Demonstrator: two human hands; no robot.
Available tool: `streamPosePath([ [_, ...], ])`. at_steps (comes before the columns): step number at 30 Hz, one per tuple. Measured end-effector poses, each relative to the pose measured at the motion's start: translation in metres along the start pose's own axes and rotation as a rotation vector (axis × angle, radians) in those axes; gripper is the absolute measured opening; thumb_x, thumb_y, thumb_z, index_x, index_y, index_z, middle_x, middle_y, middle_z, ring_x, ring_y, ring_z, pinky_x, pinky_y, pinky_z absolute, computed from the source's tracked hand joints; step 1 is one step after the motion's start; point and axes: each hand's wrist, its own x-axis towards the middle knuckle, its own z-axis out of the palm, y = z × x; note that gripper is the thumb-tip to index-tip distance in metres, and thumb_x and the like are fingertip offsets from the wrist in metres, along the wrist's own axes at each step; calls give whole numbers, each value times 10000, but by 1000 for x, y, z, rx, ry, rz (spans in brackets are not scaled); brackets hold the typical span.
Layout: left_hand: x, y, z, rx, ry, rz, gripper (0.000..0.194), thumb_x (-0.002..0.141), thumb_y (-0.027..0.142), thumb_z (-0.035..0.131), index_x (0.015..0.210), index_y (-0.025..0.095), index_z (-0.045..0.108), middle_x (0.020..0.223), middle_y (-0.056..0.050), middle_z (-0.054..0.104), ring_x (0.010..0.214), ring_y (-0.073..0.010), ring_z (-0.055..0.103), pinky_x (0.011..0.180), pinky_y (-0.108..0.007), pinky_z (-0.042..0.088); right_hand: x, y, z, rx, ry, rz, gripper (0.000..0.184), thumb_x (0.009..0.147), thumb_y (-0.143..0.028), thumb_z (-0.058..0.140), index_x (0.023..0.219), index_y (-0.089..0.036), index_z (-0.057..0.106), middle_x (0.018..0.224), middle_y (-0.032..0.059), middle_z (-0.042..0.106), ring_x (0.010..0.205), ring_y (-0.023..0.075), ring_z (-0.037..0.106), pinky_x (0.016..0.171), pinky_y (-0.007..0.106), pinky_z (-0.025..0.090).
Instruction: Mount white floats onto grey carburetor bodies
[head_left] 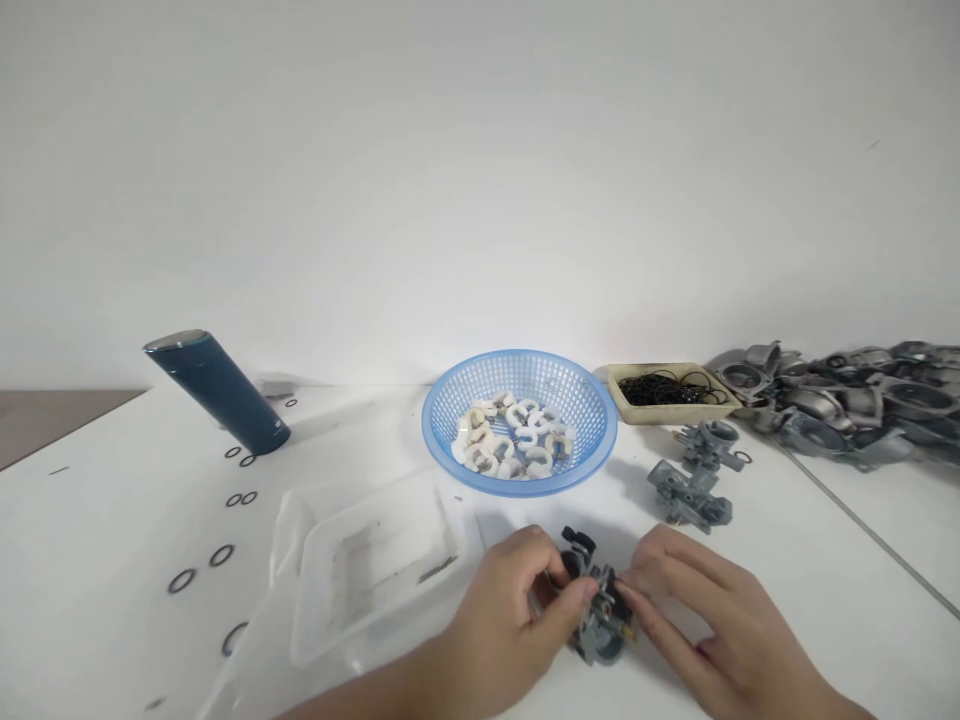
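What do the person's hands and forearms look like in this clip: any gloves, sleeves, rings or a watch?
Both hands are bare. The left hand and right hand wear no gloves, and no ring shows on the visible fingers. Only a short stretch of each forearm enters at the bottom edge, uncovered, with no sleeve, cuff, watch or wristband in view. Nails look short and unpainted.

Between my left hand (510, 610) and right hand (712, 625) sits the grey metal carburetor body (596, 610); behind it the blue plastic mesh basket (450, 425), left the clear plastic tray (375, 570).

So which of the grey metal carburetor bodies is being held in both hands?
The grey metal carburetor body nearest the camera, pinched between left hand and right hand; two others lie untouched beside the blue plastic basket.
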Motion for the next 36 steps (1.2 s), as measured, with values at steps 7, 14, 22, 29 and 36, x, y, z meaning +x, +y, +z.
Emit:
streamPosePath([
  [7,3,-8,0,1,9,122,335,1055,412,704,834,211,553,943,-48,626,698,-143,611,538,-209,432,0,-1,2,49,40,25,174,1152,-116,610,1095,-260,689,951,42,665,799,203,700,689,308,567],
  [14,-1,-16,3,-14,-14,144,252,1029,385,741,913,202,612,1018,-54,632,698,-129,656,598,-220,498,0,0,3,159,36,180,191,1201,-256,638,1025,-280,706,898,12,670,797,206,659,704,329,520],
  [22,0,-9,-3,149,-38,255,108,1016,288,725,1019,198,666,1029,-40,640,693,-106,614,575,-193,459,1,3,-2,232,-22,357,318,1205,-451,670,949,-281,746,895,9,668,803,210,641,720,344,501],
  [29,1,-6,-4,178,-8,274,99,1013,278,698,997,196,646,990,-39,660,677,-116,651,566,-200,465,2,6,-10,239,12,303,309,1209,-411,658,932,-281,706,881,8,664,794,211,635,728,351,517],
  [36,2,-9,-4,143,25,245,147,1005,283,707,917,203,621,928,-38,663,670,-125,621,585,-217,478,1,14,-9,285,-17,391,287,1210,-467,642,1000,-290,725,997,22,700,862,210,685,719,323,568],
])
